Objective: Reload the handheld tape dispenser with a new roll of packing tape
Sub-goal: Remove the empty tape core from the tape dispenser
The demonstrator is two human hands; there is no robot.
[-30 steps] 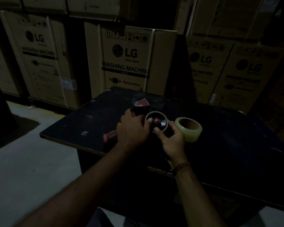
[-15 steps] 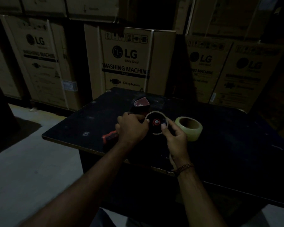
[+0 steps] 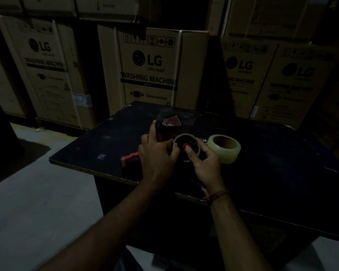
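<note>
- A dark counter [image 3: 262, 163] with a worn, pale front edge stands in dim light.
- Behind it, a box [image 3: 153, 69] printed "LG", "WASHING MACHINE" and "Clamp bottom".
- More LG boxes stand left [image 3: 45, 71] and right [image 3: 278, 79], others stacked on top.
- A pale floor [image 3: 37, 202] lies to the left, below the counter.

Both forearms bare to the frame edge, no sleeves visible. Left hand [image 3: 157, 153]: no rings or bands seen. Right hand [image 3: 206, 165]: thin beaded bracelet [image 3: 217, 194] at the wrist, well behind the fingers [image 3: 188, 151], brownish with lighter glints. Nails short and pale. Dim light hides finer detail.
</note>
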